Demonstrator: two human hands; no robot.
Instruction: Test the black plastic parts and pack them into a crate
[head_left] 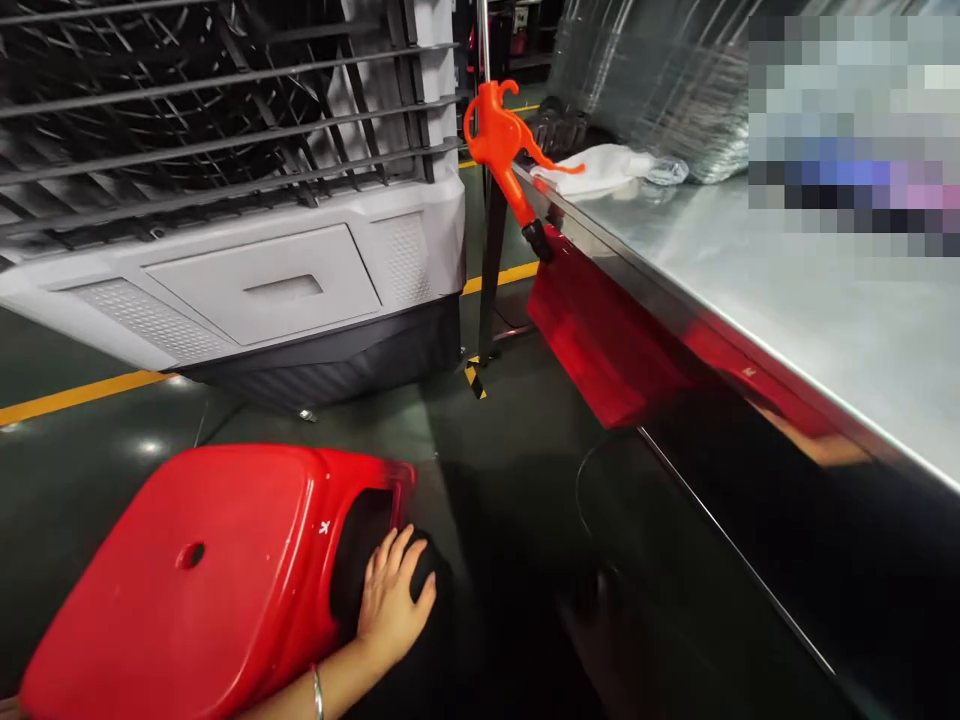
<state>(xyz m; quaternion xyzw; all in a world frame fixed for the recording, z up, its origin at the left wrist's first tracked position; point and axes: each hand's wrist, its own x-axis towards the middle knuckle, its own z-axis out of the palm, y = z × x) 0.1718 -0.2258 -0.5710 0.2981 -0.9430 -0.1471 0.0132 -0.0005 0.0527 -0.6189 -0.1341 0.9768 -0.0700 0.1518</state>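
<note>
My left hand (396, 596) rests palm down on dark cloth that looks like my knee, its fingers slightly spread and holding nothing. A silver bangle (318, 692) circles that wrist. Just left of the hand is a red plastic stool (187, 580) with a round hole in its seat; my forearm passes along its near edge. My right hand does not show. Dim shapes at the bottom middle are too dark to make out.
An orange air blow gun (504, 145) hangs by the corner of a metal table (810, 290). White cloth (600, 170) and stacked clear plastic (652, 90) lie on it. A red panel (600, 340) hangs beneath its edge. A grey fan unit (262, 285) stands ahead.
</note>
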